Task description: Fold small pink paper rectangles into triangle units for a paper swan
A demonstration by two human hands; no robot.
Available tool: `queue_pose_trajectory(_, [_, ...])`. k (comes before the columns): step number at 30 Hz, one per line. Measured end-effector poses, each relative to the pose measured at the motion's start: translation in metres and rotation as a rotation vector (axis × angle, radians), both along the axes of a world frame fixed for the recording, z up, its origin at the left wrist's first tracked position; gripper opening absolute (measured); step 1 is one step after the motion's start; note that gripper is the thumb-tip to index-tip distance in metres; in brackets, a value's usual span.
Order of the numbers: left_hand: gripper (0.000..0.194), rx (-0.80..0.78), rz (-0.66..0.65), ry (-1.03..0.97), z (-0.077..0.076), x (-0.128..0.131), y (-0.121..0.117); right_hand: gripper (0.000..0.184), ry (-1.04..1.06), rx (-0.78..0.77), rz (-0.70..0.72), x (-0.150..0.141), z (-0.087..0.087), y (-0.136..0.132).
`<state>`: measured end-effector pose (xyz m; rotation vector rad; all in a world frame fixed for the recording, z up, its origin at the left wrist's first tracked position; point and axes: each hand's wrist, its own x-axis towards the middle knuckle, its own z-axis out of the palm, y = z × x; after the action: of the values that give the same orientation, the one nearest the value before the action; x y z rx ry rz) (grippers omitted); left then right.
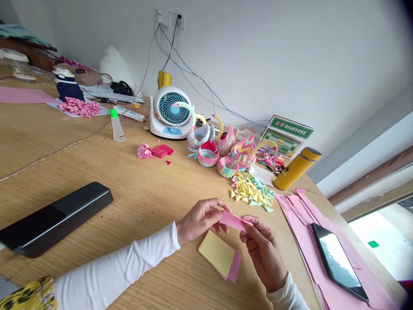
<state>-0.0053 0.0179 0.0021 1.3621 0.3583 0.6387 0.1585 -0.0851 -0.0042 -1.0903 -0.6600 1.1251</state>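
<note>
Both my hands pinch the pink slip [232, 220] over the table [135, 193], left hand [201, 218] gripping its left end, right hand [263, 249] its right, just above the paper stack [219, 255]. Risk I see: uneven pull could skew or tear the thin slip. Its long axis runs left-right, tilting down toward the right.

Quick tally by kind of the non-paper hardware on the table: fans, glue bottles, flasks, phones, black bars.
Desk fan: 1
Glue bottle: 1
Yellow flask: 1
Phone: 1
Black bar: 1
Total: 5
Left hand and right hand both pinch a pink paper strip.
</note>
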Motion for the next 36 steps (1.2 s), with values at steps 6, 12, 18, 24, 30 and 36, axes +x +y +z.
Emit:
queue_pose_trajectory(6, [0.019, -0.170, 0.018, -0.040, -0.0002, 0.0001, -0.0028, 0.011, -0.009, 0.035, 0.037, -0.0021, 0.0024, -0.0018])
queue_pose_trajectory(12, [0.017, -0.271, -0.014, -0.063, -0.0023, -0.0008, -0.0030, 0.014, -0.099, 0.068, 0.059, -0.0019, 0.0035, -0.0030])
queue_pose_trajectory(18, [0.040, -0.259, -0.023, 0.047, 0.0044, -0.0002, -0.0057, 0.015, -0.259, 0.105, 0.093, -0.0002, -0.0011, -0.0035])
queue_pose_trajectory(24, [0.043, -0.264, -0.082, 0.113, 0.0055, -0.0009, -0.0064, 0.020, -0.462, 0.113, 0.133, 0.0023, -0.0036, -0.0043])
queue_pose_trajectory(30, [0.043, -0.257, -0.057, 0.118, 0.0015, -0.0003, -0.0054, 0.025, -0.575, 0.153, 0.151, 0.0033, -0.0003, -0.0036])
queue_pose_trajectory(36, [0.042, -0.299, -0.023, 0.094, 0.0012, 0.0001, -0.0046, 0.020, -0.411, 0.075, 0.101, 0.0011, 0.0006, -0.0035])
